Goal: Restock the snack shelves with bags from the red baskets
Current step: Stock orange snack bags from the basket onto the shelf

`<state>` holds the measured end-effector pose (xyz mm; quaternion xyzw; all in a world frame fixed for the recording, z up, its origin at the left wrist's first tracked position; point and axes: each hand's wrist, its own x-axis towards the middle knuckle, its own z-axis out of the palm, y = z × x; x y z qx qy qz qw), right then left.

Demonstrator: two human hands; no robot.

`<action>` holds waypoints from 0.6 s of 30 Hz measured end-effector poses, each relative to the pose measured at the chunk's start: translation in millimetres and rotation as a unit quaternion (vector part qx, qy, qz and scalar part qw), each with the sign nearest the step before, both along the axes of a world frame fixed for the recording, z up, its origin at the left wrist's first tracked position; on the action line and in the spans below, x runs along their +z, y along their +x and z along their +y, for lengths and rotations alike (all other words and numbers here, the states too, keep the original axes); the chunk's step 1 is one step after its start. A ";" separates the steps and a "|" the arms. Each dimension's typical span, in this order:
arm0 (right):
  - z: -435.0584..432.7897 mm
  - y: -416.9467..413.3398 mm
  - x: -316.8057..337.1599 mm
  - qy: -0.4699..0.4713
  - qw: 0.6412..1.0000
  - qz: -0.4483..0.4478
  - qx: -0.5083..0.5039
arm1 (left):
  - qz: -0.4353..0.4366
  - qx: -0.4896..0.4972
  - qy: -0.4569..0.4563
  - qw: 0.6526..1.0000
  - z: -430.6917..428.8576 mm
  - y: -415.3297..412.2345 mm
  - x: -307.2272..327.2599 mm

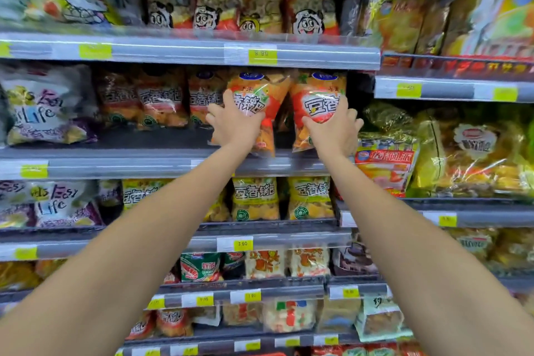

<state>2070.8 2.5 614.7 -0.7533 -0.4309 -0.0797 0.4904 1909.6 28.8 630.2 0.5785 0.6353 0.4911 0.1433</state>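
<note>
Shelf edge [115,163] under bags [260,87] [318,87] gripped by left hand [235,121], right hand [332,124]

Both bare arms stretched forward and up, near parallel, elbows almost straight. Left hand [235,121] back toward camera, fingers spread, gripping left orange bag [260,85] at mid-height. Right hand [332,127] level with it, thumb across front, fingers curled round edge of right orange bag [318,89]. Hands apart, not touching.
</note>
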 end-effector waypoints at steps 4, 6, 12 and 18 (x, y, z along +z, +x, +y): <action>26.3 14.8 -0.5 0.000 1.000 0.004 0.010 | -0.043 0.030 -0.019 0.998 25.9 30.3 -2.3; 38.0 21.3 -5.1 -0.003 1.000 0.009 0.015 | -0.064 0.049 -0.021 0.997 36.2 43.0 -5.7; 69.5 33.8 -16.4 0.007 0.998 0.036 0.048 | -0.075 0.082 0.002 0.994 61.2 66.1 -9.0; 92.1 35.4 -21.6 0.008 0.995 0.056 0.081 | -0.095 0.062 -0.064 0.991 83.6 73.5 -6.1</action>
